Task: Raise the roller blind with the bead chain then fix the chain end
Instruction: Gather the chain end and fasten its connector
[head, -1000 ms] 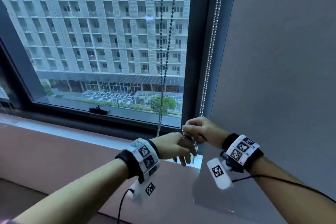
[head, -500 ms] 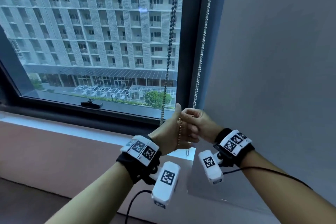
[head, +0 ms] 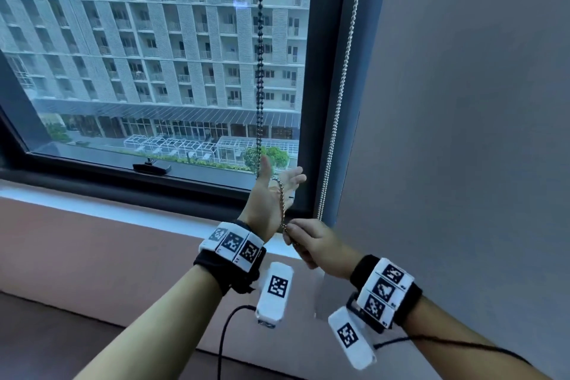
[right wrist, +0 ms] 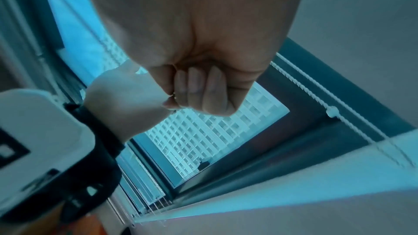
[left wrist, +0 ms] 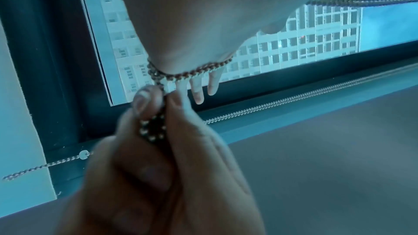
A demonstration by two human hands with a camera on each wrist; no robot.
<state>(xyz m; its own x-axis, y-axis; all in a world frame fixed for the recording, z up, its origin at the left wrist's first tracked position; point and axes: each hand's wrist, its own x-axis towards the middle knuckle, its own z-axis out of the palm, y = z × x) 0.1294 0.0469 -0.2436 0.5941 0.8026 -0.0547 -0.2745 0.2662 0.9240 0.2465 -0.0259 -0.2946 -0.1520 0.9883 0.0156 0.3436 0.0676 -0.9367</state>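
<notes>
Head view, left hand (head: 271,197): raised before the lower right corner of the dark-framed window (head: 322,102), fingers straight and spread, grip open; metal bead chain (head: 281,203) looped across the palm.
Head view, right hand (head: 317,248): just below the left wrist, grip closed, pinching the chain's lower end.
Head view, chain run: dark beaded strand (head: 260,71) hanging against the glass; second silvery strand (head: 339,95) along the frame's right edge, beside the grey wall (head: 462,133).
Left wrist view: chain (left wrist: 192,72) wrapped around the left palm (left wrist: 203,15); right fingers (left wrist: 144,101) pinching a bunched chain end.
Right wrist view: right hand (right wrist: 199,85) curled tight, chain barely visible; white beaded cord (right wrist: 334,103) beside the window frame.
</notes>
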